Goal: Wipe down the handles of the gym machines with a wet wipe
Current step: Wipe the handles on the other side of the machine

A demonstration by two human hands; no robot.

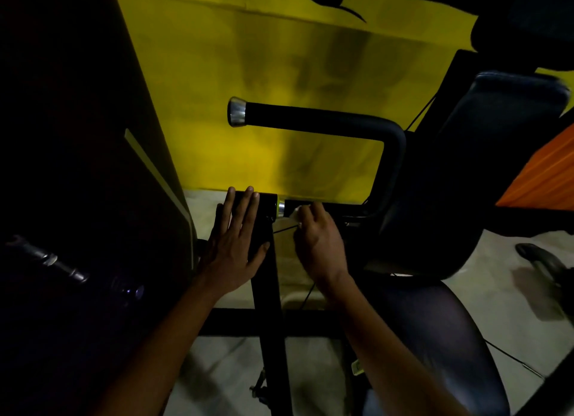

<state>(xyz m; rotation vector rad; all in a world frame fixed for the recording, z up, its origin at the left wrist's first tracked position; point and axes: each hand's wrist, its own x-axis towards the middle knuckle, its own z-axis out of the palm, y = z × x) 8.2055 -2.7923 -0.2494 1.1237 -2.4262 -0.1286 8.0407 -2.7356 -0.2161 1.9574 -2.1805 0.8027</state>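
The lower handle (313, 205) runs left to right, directly beneath the right hand (318, 238). That hand, the nearer one, pinches a wet wipe (293, 214) against the handle just right of its chrome collar (281, 209). The left hand (236, 244) lies flat, fingers straight, on the black frame post (267, 291). The upper handle (310, 117) lies well apart, farther from both hands.

White wet wipe (294, 215) pressed on the black lower handle (302, 205).
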